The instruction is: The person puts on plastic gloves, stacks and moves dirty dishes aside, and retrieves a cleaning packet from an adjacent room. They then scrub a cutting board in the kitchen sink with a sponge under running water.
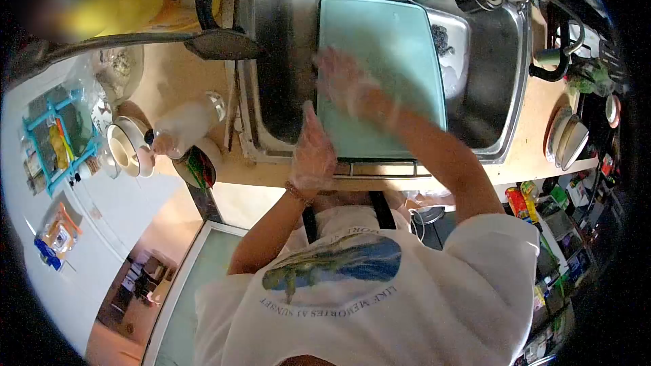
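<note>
Board (390,54) lies over the sink (489,105), whose frame likely bears it, while at the board's left edge the left hand (314,149) seems to steady it, grip impossible to tell, and the blurred right hand (346,83) spreads wide across it.

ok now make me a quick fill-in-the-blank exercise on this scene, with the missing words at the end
1. The board is over part of the metal ____.
2. The right hand, over the board, reaches ____ from the shirt than the left hand does.
3. The band is worn on the ____ wrist.
4. The shirt's main colour, around its print, is ____.

Missing words: sink; farther; left; white.
</note>
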A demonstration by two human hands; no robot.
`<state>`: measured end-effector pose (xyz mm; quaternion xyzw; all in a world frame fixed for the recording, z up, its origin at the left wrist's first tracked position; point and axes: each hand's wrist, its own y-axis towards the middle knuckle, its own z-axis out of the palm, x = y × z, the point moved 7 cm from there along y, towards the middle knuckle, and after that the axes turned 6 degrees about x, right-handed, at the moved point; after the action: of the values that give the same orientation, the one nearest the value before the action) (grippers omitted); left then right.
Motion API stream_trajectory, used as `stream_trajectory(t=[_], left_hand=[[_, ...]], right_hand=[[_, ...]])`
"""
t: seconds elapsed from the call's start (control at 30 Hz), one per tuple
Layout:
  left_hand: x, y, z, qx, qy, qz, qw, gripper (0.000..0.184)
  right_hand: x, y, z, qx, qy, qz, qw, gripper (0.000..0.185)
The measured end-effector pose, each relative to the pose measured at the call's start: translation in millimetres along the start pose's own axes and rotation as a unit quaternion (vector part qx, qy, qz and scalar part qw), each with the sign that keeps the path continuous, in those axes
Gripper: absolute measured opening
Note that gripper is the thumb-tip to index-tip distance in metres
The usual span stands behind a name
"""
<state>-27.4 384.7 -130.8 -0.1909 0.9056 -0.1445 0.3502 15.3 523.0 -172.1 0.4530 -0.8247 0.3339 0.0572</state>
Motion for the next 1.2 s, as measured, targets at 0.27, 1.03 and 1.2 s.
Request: stream_trajectory(t=[0.27,1.03,1.2], left_hand=[[-1.0,-1.4,2.5,-0.010,0.022,0.003,1.000,0.069],[7.8,-3.4,1.4,-0.001,0.016,-0.010,1.000,0.071],[24.4,4.2,-6.3,0.027,-0.160,-0.093,0.982,0.070]], right_hand=[[-154.5,-44.3,26.3,-0.105,-0.095,0.139,0.980,0.044],[31.1,28.8,12.7,-0.014,-0.148,-0.084,0.985,0.055],[-61.5,-100.4,40.3,0.045,0.136,0.026,0.989,0.058]])
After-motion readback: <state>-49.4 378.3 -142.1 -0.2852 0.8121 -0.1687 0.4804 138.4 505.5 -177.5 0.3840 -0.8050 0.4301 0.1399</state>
